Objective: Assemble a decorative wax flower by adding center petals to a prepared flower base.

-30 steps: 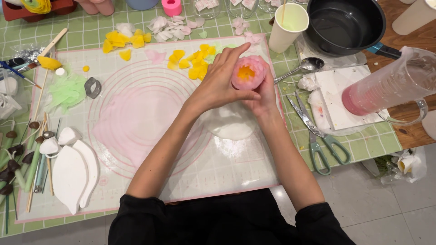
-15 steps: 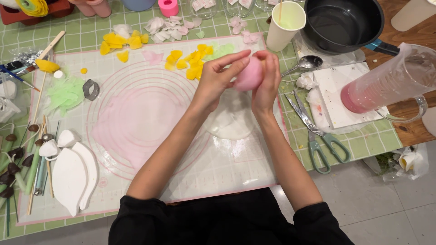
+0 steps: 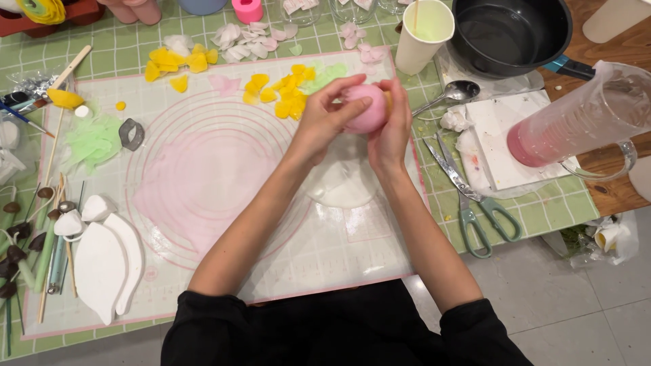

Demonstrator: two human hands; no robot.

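Observation:
Both hands cup a round pink flower-shaped piece (image 3: pixel 366 112) above the far right part of the translucent mat (image 3: pixel 224 203). My left hand (image 3: pixel 325 118) wraps its near left side with the fingers over the top. My right hand (image 3: pixel 393 129) closes on its right side, where a bit of yellow shows. Yellow petals (image 3: pixel 285 91) lie on the mat just left of the hands. A flat white sheet piece (image 3: pixel 342 186) lies under my wrists.
Scissors (image 3: pixel 471 200) and a spoon (image 3: pixel 454 91) lie right of the mat beside a white tray (image 3: pixel 515 135). A paper cup (image 3: pixel 424 27), dark pot (image 3: pixel 508 30) and a tipped measuring jug (image 3: pixel 583 122) stand at the far right. White leaf moulds (image 3: pixel 102 261) and tools lie left.
The pink piece has been turned from facing up, yellow centre showing, onto its side. Both hands have closed around it and lifted it slightly.

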